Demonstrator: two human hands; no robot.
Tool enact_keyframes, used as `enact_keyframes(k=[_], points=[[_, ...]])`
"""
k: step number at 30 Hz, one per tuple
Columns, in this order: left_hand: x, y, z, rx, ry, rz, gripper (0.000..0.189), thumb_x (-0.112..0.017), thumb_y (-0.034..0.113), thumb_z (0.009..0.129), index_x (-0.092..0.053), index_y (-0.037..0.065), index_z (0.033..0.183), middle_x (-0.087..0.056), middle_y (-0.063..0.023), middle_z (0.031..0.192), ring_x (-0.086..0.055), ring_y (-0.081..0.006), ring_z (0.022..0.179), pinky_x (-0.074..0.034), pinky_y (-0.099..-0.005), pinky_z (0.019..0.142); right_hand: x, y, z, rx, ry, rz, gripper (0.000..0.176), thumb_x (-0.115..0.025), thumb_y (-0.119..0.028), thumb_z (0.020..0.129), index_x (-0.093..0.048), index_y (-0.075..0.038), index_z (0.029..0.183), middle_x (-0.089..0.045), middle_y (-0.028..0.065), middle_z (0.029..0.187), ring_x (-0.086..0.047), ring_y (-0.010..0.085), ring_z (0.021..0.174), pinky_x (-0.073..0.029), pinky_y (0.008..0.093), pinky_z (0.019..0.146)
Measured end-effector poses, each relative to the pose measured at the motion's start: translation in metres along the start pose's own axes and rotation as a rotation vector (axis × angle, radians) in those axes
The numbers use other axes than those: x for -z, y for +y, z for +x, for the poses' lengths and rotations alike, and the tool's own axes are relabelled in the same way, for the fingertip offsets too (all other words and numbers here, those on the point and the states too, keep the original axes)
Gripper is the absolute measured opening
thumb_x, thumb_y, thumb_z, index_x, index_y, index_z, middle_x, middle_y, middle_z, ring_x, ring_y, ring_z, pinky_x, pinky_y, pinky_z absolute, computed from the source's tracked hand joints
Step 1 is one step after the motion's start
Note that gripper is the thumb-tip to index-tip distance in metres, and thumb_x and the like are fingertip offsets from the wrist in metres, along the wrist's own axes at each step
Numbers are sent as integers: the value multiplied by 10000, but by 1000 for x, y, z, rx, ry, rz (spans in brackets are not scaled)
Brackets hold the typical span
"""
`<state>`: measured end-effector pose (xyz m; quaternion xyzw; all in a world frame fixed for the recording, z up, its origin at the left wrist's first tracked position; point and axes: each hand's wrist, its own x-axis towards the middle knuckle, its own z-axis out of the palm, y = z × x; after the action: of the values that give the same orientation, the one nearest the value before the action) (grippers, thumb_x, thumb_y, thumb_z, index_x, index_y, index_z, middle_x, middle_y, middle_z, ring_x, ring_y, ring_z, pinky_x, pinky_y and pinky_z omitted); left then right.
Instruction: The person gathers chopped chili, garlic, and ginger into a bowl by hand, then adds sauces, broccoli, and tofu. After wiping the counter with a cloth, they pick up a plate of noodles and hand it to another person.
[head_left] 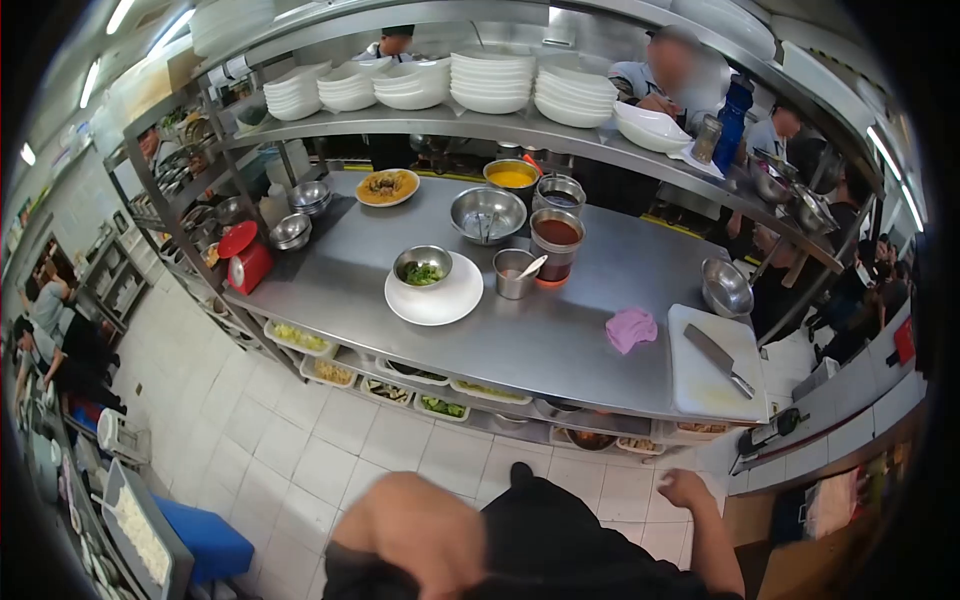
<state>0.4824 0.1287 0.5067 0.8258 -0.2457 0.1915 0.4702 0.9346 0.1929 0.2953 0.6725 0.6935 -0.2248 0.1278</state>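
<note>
My left hand is low in front of my body, smeared by motion, so its fingers cannot be made out. My right hand hangs at my side over the floor, fingers loosely bent and slightly apart, with nothing seen in it. Both are away from the steel counter. On that counter, a small metal bowl with chopped greens rests on a white plate. Nearby are a larger metal bowl with a whisk-like tool inside, a metal pot with a spoon, and a container of red sauce.
A knife lies on a white cutting board, near a pink cloth. A red scale and a plate of food are farther back. Stacked white bowls line the shelf; co-workers stand behind. A blue bin is left.
</note>
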Motion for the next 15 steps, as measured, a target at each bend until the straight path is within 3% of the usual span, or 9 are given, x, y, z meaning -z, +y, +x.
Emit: enact_keyframes(k=[3,5,7,8,10,11,12,13,15], points=[[-8,-38,-9,-221,-75,-233,236,-552,193,844,-626,-31,829,-590,-241,935,-524,-245,573,-398,-318,489,-31,43,-31,-172,-52,90,359,-626,-337,715,-619,-59,942,-627,151,918,-578,307,901,-462,370,794],[-11,-35,-8,-285,125,-274,200,-494,111,871,-593,8,731,-589,-161,771,-572,-284,585,-441,-341,483,-60,69,-19,-314,-299,419,352,-585,-369,751,-635,-68,925,-633,127,922,-577,295,905,-454,375,808],[-8,-29,-25,-270,141,-292,203,-484,95,871,-606,10,734,-591,-160,773,-578,-280,591,-444,-343,488,-86,77,19,118,-412,-239,331,-642,-318,692,-651,-73,914,-651,126,860,-610,259,813,-475,338,750],[-13,-25,-33,-214,193,-307,210,-474,80,872,-619,11,736,-593,-159,775,-583,-275,596,-448,-346,494,-112,96,48,274,-427,-152,290,-639,-312,690,-669,-87,871,-656,104,850,-616,239,798,-476,336,742],[-19,-21,-45,-209,252,-386,185,-489,85,856,-624,16,751,-591,-161,775,-561,-267,549,-427,-336,460,-99,47,76,157,-227,86,265,-615,-299,689,-674,-121,876,-647,105,873,-607,253,806,-468,355,746],[-22,-17,-51,-239,266,-360,174,-502,98,846,-625,22,748,-588,-162,772,-543,-257,523,-412,-329,444,-89,21,99,190,-128,75,201,-592,-242,715,-666,-103,839,-635,138,816,-606,265,775,-472,361,720],[-26,-13,-58,-265,282,-322,165,-515,110,836,-625,28,744,-585,-164,768,-525,-247,496,-398,-322,427,-81,3,127,318,132,-34,170,-572,-218,724,-648,-83,792,-617,160,753,-600,297,734,-468,377,672],[-32,-13,-68,-245,295,-396,154,-528,125,825,-628,34,753,-585,-168,776,-508,-234,478,-383,-316,415,-35,-48,129,174,156,126,223,-516,-252,749,-615,-52,749,-594,194,716,-570,368,723,-454,441,669],[-37,-5,-83,-147,387,-451,151,-532,141,821,-638,36,802,-592,-182,820,-499,-230,467,-370,-319,403,14,-94,167,125,364,287,210,-513,-240,753,-613,-55,766,-589,200,723,-562,385,730,-450,451,663]])
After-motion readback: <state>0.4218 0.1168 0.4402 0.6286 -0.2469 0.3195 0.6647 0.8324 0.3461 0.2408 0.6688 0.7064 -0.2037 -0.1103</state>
